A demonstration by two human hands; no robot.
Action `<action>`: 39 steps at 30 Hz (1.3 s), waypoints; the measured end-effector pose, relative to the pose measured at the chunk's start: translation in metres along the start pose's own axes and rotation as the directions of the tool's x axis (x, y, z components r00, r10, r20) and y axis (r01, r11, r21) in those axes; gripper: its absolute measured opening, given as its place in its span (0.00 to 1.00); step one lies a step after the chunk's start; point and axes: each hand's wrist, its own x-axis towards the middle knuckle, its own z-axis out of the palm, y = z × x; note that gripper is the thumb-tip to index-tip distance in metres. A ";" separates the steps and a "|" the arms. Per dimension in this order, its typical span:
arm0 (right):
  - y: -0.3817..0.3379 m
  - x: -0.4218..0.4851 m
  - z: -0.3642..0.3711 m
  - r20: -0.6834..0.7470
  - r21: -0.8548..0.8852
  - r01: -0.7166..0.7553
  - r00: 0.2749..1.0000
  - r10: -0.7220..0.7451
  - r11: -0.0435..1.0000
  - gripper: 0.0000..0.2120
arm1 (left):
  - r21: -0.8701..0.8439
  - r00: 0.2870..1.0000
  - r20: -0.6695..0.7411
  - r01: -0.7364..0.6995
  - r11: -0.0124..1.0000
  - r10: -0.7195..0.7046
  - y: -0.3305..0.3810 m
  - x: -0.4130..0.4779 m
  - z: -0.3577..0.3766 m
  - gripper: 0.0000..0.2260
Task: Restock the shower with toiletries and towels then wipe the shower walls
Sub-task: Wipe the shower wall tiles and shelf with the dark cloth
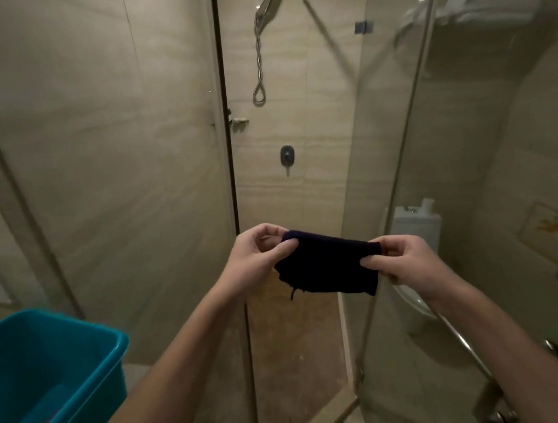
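A small dark cloth (327,263), folded and slightly rumpled, hangs stretched at chest height before the open shower doorway.

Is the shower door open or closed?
Open. The glass door is angled out toward the camera, leaving a gap beside the fixed glass panel where the shower valve shows unobstructed.

Head cam, wide-angle, looks fwd/down into shower stall (270,205), seemingly from its doorway.
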 end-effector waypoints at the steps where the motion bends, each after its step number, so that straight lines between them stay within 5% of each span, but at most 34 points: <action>1: -0.004 0.017 -0.005 -0.022 0.004 0.008 1.000 -0.008 1.000 0.06 | -0.028 1.000 -0.004 -0.007 1.000 0.007 -0.001 0.017 0.002 0.09; 9: -0.006 0.133 -0.019 -0.220 0.102 0.113 0.971 -0.088 0.988 0.08 | -0.121 1.000 -0.011 -0.022 0.992 0.021 -0.026 0.136 0.014 0.08; 18: 0.047 0.261 -0.017 -0.297 0.231 0.086 0.955 -0.014 0.969 0.08 | -0.214 0.977 -0.111 0.154 0.965 -0.180 -0.101 0.248 0.032 0.07; 26: 0.117 0.423 -0.013 -0.145 0.202 0.040 0.989 -0.011 0.979 0.08 | -0.265 0.914 -0.268 0.234 0.935 -0.305 -0.191 0.341 0.037 0.09; 32: 0.154 0.532 0.011 -0.010 0.150 -0.042 0.999 0.044 0.988 0.07 | -0.001 0.903 -0.405 0.158 0.988 -0.145 -0.208 0.416 0.027 0.04; 36: 0.163 0.581 0.044 0.002 0.146 -0.144 0.989 0.145 0.979 0.03 | 0.252 0.945 -0.325 0.125 0.960 -0.038 -0.203 0.451 0.017 0.05; 39: 0.165 0.614 0.075 0.112 0.288 -0.349 0.937 0.331 0.892 0.06 | 0.372 0.961 -0.277 0.111 0.921 -0.004 -0.206 0.470 0.016 0.03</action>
